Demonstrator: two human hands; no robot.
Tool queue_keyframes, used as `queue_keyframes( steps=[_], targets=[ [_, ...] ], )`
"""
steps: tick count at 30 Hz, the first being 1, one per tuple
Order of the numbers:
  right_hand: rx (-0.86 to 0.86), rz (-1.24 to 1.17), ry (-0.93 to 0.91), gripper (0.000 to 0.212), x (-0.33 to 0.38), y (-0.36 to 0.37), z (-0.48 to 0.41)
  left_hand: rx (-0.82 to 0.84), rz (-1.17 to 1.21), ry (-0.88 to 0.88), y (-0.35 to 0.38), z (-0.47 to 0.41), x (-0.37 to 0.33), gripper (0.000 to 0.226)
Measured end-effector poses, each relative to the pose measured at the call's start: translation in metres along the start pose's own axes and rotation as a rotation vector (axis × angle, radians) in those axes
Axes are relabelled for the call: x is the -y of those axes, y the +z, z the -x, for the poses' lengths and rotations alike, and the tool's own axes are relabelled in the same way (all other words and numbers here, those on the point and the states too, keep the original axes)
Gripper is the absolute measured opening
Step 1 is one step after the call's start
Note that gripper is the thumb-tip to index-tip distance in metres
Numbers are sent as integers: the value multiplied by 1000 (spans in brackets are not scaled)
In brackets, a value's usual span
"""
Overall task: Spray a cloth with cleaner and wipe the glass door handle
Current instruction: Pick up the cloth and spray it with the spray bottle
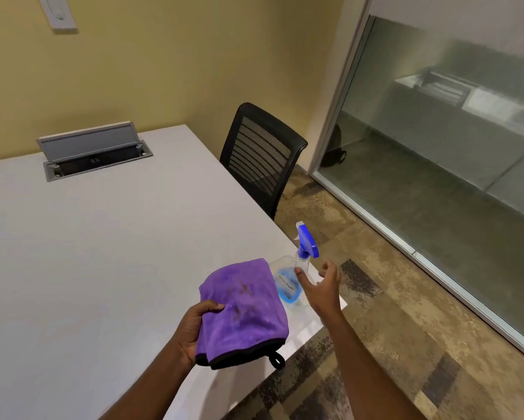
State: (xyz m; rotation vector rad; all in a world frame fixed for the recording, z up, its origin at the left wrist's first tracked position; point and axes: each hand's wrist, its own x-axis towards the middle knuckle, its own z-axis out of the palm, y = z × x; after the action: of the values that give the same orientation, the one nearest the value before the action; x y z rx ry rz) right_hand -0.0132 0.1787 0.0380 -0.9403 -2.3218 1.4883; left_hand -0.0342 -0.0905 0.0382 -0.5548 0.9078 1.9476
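A folded purple cloth with a black edge and loop is held in my left hand, above the white table's near right corner. Just right of the cloth stands a clear spray bottle with blue liquid and a blue trigger head, close to the table's edge. My right hand is open with its fingers spread, right beside the bottle; its thumb is by the bottle's shoulder, and I cannot tell whether it touches. No door handle is in view.
The white table fills the left, with an open grey cable box at the back. A black mesh chair stands at the table's far right side. A glass wall runs along the right above patterned carpet.
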Motion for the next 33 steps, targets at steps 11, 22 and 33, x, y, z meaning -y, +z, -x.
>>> queue_keyframes(
  steps=[11, 22, 33],
  targets=[
    [250, -112, 2, 65, 22, 15, -65, 19, 53, 49, 9, 7, -15, 42],
    [382, -246, -134, 42, 80, -11, -50, -2, 40, 126, 9, 2, -37, 28],
    [824, 252, -226, 11, 140, -30, -17, 58, 50, 179, 38, -22, -45, 31]
  ],
)
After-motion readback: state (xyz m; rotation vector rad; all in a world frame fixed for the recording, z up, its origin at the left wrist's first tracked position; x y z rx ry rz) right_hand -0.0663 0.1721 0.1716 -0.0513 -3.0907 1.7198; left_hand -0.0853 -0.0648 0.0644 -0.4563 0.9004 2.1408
